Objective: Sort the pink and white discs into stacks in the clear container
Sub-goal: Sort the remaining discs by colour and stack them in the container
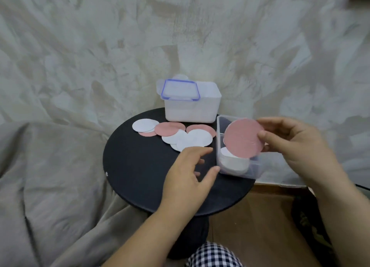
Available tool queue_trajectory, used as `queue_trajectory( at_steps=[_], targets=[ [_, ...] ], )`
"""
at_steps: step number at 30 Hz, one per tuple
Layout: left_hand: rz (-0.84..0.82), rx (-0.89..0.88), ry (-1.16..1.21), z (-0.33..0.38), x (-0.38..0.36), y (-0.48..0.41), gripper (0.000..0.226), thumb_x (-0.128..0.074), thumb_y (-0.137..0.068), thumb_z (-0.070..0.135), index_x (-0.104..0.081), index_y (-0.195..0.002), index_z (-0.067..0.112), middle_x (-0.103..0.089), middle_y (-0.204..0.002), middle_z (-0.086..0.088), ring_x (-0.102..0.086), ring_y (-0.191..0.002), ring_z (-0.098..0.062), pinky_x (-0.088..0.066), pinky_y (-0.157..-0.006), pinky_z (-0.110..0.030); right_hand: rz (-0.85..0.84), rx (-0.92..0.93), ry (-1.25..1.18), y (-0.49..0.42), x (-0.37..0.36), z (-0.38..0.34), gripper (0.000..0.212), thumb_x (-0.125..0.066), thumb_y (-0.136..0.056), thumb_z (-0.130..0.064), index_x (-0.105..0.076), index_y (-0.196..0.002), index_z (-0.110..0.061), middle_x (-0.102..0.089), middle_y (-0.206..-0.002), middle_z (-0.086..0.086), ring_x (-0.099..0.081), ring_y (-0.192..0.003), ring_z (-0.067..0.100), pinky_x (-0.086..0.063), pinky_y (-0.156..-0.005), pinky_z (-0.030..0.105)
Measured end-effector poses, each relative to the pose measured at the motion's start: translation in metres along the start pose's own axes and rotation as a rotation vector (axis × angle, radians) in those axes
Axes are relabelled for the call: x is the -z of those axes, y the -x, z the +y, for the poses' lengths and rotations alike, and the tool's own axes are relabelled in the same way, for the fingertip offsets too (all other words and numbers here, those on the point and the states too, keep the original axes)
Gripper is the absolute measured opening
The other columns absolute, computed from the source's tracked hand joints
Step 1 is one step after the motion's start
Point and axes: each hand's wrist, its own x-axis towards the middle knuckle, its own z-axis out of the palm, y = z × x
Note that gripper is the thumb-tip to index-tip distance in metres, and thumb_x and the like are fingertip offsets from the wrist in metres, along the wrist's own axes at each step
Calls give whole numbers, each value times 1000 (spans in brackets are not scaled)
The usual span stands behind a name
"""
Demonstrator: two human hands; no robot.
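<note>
My right hand (294, 144) pinches a pink disc (243, 137) by its right edge and holds it tilted over the clear container (219, 138). White discs (233, 162) lie stacked in the container's near part. My left hand (188, 172) hovers over the round black table (140, 166) just left of the container, fingers relaxed and spread, holding nothing; its thumb nears the container's wall. Several loose pink discs (169, 128) and white discs (144, 125) overlap on the table behind it.
A white box (192, 108) with a clear blue-rimmed lid (180, 89) on top stands at the table's far edge. Pale crumpled cloth covers the surroundings. A wooden floor shows at the lower right, and checked fabric lies at the bottom.
</note>
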Motion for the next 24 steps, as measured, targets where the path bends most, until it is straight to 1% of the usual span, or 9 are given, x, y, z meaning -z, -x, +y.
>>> queue_trajectory(
  at_steps=[3,6,8,11,14,16,20,22,24],
  targets=[
    [-86,2,-26,2,-16,-12,38,-72,-77,25,-56,-111,31,-49,-110,23,-54,-94,3,-53,-73,-24,-91,-126,100,-25,18,5,27,-60,-85,2,-66,-87,-24,-71,-80,-6,-65,-65,2,-55,-58,17],
    [-97,-7,-34,2,-25,-20,39,-74,-76,21,-54,-106,34,-48,-107,23,-56,-91,3,-53,-74,-25,-258,-238,221,-43,22,10,20,-61,-85,-1,-68,-94,-19,-70,-82,0,-66,-66,5,-56,-61,20],
    [-75,-8,-15,1,-29,-22,41,-74,-76,18,-50,-101,40,-49,-106,23,-57,-90,4,-54,-72,-25,-366,-249,327,-49,19,11,19,-62,-86,-4,-68,-95,-20,-67,-80,-1,-65,-63,3,-55,-60,18],
    [-53,-1,6,-2,-30,-21,39,-74,-77,16,-51,-98,40,-51,-105,20,-59,-87,5,-54,-69,-23,-470,-234,433,-56,11,10,20,-61,-87,-6,-67,-99,-20,-65,-81,-2,-63,-63,2,-52,-57,14],
    [-52,-11,-3,-5,-31,-21,38,-73,-77,16,-52,-99,38,-52,-105,18,-60,-85,4,-53,-67,-19,-515,-233,474,-61,6,12,19,-61,-87,-5,-68,-100,-18,-65,-86,-1,-62,-66,5,-51,-57,14],
    [-52,-21,-6,-6,-31,-21,37,-74,-77,16,-53,-100,37,-52,-105,17,-60,-84,3,-53,-66,-18,-536,-224,505,-63,3,15,20,-61,-86,-3,-69,-100,-15,-66,-89,3,-60,-66,6,-52,-57,15],
    [-54,-25,-8,-8,-32,-21,35,-74,-77,16,-56,-102,33,-53,-105,15,-61,-83,2,-53,-65,-19,-560,-182,587,-64,-1,21,22,-58,-87,-1,-68,-104,-11,-69,-97,8,-62,-72,13,-54,-58,15],
    [-56,-22,-8,-8,-31,-20,35,-73,-77,16,-56,-102,33,-54,-105,14,-61,-83,1,-53,-65,-19,-561,-170,614,-64,-2,23,22,-58,-87,-2,-69,-105,-11,-68,-92,4,-63,-71,13,-53,-57,14],
    [-60,-18,-7,-8,-31,-20,35,-73,-77,17,-56,-102,33,-54,-105,15,-61,-83,1,-53,-65,-19,-552,-154,648,-64,-3,25,22,-59,-87,-5,-70,-104,-13,-65,-84,-7,-61,-65,6,-51,-57,12]
  ],
)
